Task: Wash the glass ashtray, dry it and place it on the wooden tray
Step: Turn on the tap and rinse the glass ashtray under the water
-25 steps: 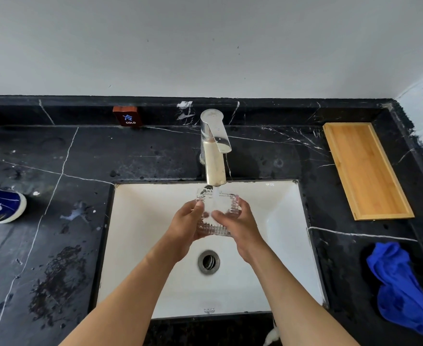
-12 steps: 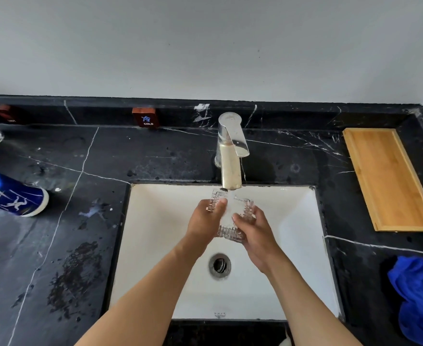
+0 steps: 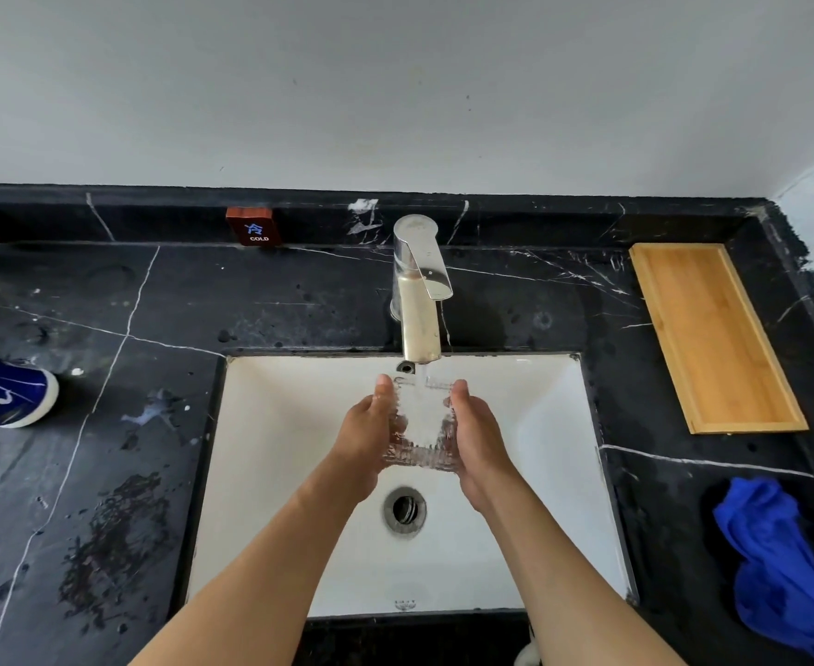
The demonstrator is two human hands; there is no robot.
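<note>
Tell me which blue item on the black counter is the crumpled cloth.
The blue cloth at the counter's right, nearer the person than the wooden tray; the blue item at far left is a rigid printed container.

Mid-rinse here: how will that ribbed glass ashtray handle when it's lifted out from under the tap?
The clear ribbed glass ashtray is wet under the running stream, so probably slippery; the left hand and right hand cup it. It looks thick-walled, likely heavy for its size, rigid, and liable to chip on the white sink if dropped.

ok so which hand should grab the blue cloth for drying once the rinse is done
Right. The blue cloth lies on the counter right of the sink, nearest the right hand. The left hand can keep holding the ashtray.
</note>
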